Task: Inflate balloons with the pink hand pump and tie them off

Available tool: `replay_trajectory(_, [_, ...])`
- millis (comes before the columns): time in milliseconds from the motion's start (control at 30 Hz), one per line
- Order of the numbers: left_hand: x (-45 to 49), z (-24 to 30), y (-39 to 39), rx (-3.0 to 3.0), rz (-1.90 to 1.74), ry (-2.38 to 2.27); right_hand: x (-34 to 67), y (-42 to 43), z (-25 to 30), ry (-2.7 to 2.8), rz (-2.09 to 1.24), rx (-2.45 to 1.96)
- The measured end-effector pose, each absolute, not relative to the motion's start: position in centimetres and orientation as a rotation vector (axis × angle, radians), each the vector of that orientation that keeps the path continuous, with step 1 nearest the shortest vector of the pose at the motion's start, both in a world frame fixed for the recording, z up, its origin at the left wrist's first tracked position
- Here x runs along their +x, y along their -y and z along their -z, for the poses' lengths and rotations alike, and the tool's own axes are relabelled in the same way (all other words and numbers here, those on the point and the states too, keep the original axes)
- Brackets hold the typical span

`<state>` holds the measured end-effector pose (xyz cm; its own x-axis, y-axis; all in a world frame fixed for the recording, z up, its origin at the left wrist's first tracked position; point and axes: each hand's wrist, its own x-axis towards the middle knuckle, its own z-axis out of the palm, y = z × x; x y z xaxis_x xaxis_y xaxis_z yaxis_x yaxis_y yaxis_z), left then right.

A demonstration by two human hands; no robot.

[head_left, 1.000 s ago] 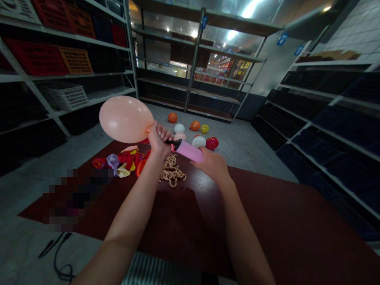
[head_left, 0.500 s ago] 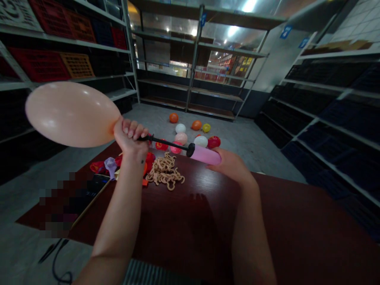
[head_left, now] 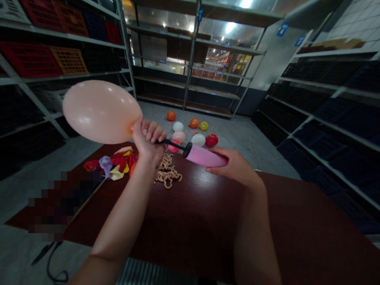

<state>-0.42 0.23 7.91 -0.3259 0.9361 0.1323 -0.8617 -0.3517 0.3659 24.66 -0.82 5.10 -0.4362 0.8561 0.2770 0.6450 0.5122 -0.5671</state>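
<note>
A peach balloon (head_left: 101, 113), large and inflated, extends leftward from my left hand (head_left: 150, 138). My fingers there are closed round its neck and the black end of a hand balloon pump (head_left: 204, 155). Between my hands the pump's black rod (head_left: 175, 144) runs into its pink barrel. Around the barrel's far end my right hand (head_left: 234, 164) is wrapped. Beyond my left forearm lie limp balloons (head_left: 118, 164) in red, yellow, purple and cream. Close to them sits a pile of beige, curly strands (head_left: 168, 174).
Both hands are above a dark red-brown table (head_left: 192, 209). Several inflated balloons (head_left: 198, 139) rest on the grey floor beyond it. Metal shelves (head_left: 190, 85) stand at the back, with crates (head_left: 28, 59) on racks to the left. A black cable (head_left: 53, 257) hangs at lower left.
My left hand and the balloon have moved right, closer to my right hand. Less of the black rod shows, as it has slid into the pink barrel. The view has shifted slightly.
</note>
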Motion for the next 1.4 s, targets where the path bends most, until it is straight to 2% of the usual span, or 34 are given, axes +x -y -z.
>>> replay_trajectory(300, [1.5, -6.4, -1.1, 0.434, -1.854, -0.339, 22.1, 0.6, -4.1, 2.284, -0.395, -1.231])
replay_trajectory(500, [1.4, -5.8, -2.0, 0.347, -1.962, -0.354, 19.6, 1.1, -3.0, 2.321, 0.219, -1.394])
replay_trajectory(633, [1.8, -5.8, -1.7, 0.309, -2.025, -0.383, 18.0, 0.8, -2.5, 2.241, 0.424, -1.468])
replay_trajectory(900, [0.2, -5.7, -2.1, 0.359, -2.015, -0.326, 18.4, 0.0, -2.5, 2.186, 0.435, -1.452])
replay_trajectory(1400, [-3.4, -9.9, 1.3, 0.304, -2.138, -0.157, 22.8, -0.3, -3.6, 2.156, 0.455, -1.369])
